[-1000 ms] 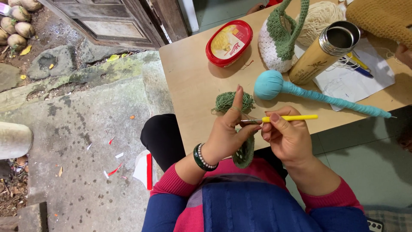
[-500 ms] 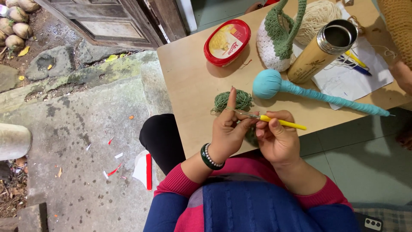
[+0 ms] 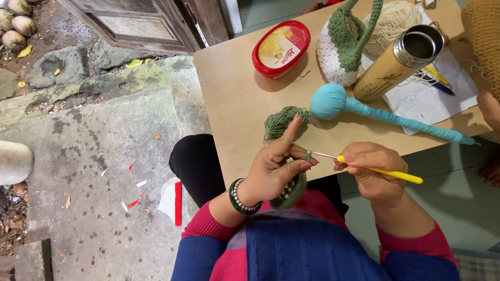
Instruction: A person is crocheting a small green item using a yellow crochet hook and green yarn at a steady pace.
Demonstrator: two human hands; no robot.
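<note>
My right hand (image 3: 372,174) gripped a slim yellow-handled hook (image 3: 375,169), its metal tip in a green knitted piece (image 3: 291,190) pinched by my left hand (image 3: 273,166). Fuzzy green yarn (image 3: 284,120) and a smooth teal ball-ended rod (image 3: 385,115) lay on the wooden surface (image 3: 234,99).

mustard knit piece (image 3: 482,39) cut off at right edge, green crochet piece (image 3: 291,191) half hidden under hands

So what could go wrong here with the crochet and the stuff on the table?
The green yarn ball sits near the table edge; a tug from the left hand could roll it off onto the ground. The open flask lies tilted over papers, so anything inside might spill. The hook in the right hand works close to fingers and could poke.
</note>
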